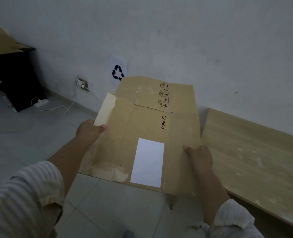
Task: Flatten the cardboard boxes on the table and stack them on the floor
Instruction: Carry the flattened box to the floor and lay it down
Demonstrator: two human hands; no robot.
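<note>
Flattened cardboard box (147,121): brown, printed "PICO" with a column of handling symbols; white label (148,163) on the near panel; pale torn patches along its left and near edges. Held flat in the air over the tiled floor (30,134), its right edge just beside the left end of the wooden table (253,148).

Left hand (88,131): closed on the box's left edge, thumb on top by the pale flap, fingers hidden beneath.

Right hand (199,158): clasps the right edge, thumb laid on top, fingers curled under, out of sight.

Striped sleeves (27,194) on both arms.

Wall (176,40): paper sheet with recycling symbol (118,72), partly covered by the box's far corner; socket with plug (82,83), white cable trailing onto the floor.

Far left: dark cabinet (13,79) carrying another piece of cardboard (1,40).
</note>
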